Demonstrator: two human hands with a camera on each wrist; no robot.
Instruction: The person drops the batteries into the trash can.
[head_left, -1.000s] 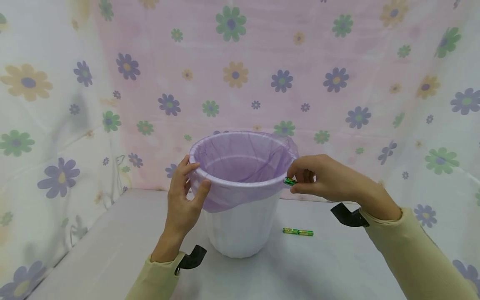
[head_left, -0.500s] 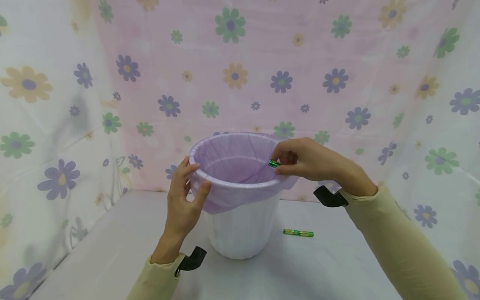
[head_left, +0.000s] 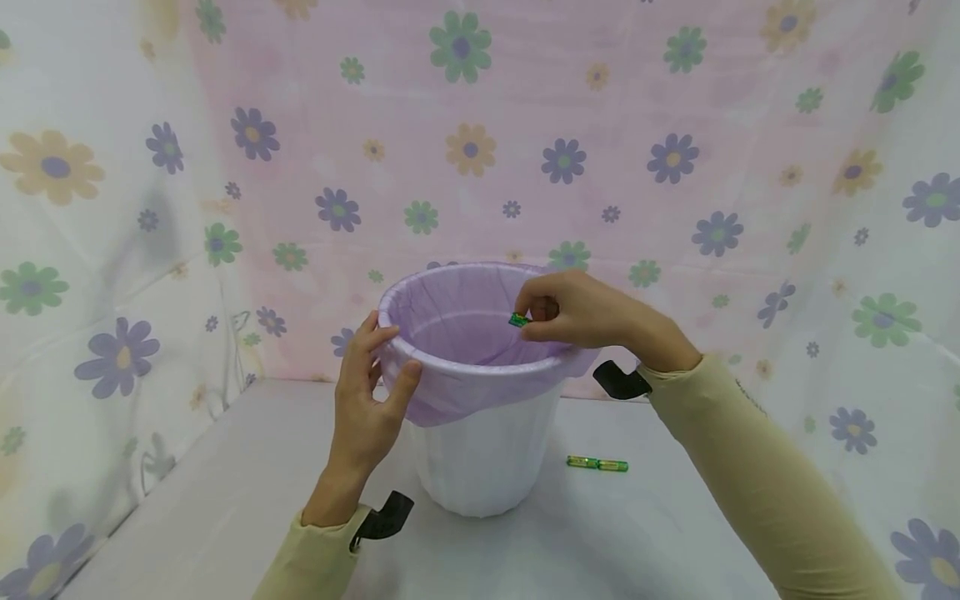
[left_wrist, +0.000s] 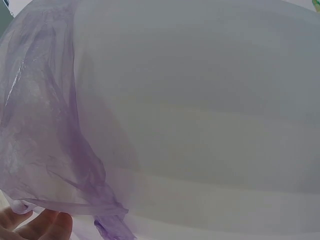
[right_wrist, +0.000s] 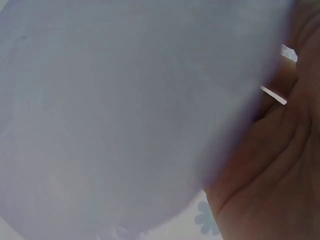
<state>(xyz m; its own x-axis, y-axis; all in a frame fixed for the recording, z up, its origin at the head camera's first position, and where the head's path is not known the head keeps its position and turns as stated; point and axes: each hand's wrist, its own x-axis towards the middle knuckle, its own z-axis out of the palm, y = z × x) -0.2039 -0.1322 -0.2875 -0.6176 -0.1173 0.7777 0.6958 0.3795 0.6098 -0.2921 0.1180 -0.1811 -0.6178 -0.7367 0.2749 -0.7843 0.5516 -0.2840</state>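
Note:
A white trash can [head_left: 480, 458] stands upright, lined with a translucent purple trash bag [head_left: 450, 396] folded over its rim. On the near left, my left hand [head_left: 369, 404] grips the can's rim through the bag, fingers at the edge and thumb in front. In the left wrist view, its fingertips [left_wrist: 60, 225] lie against the bag. My right hand [head_left: 581, 310] is over the right side of the can's opening and pinches a small green battery [head_left: 518, 320] between thumb and fingers. The right wrist view shows the palm [right_wrist: 270, 175] beside a blurred pale surface.
Two green and gold batteries [head_left: 597, 463] lie end to end on the white tabletop [head_left: 660, 517], right of the can. A flowered cloth [head_left: 517, 108] hangs behind and along both sides.
My right hand has moved left with the battery, from outside the can's right rim to over its opening. The left hand stays at the rim, and the two loose batteries have not moved.

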